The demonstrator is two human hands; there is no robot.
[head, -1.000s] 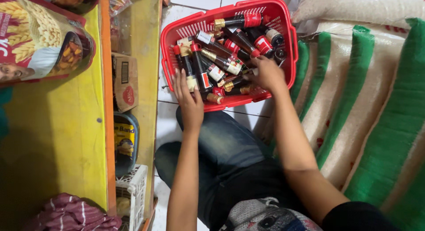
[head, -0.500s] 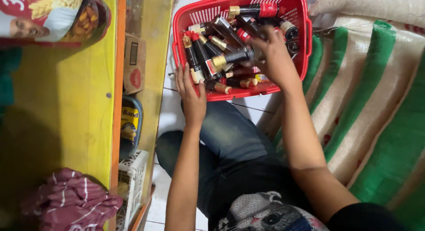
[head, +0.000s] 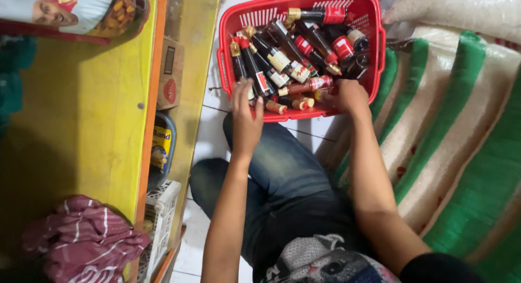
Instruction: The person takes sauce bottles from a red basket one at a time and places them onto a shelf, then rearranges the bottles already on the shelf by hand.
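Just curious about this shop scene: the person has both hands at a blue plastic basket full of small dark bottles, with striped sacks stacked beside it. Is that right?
Not quite. The basket is red, not blue, as the head view shows. The rest holds: the left hand and right hand are both at its near edge, it is full of small dark bottles, and green-and-white striped sacks lie beside it.

Red plastic basket (head: 374,49) of dark sauce bottles (head: 282,60) (red and gold caps); left hand (head: 247,117) on near rim, right hand (head: 347,96) inside; green-striped sacks (head: 456,125) beside; yellow shelf (head: 81,125).
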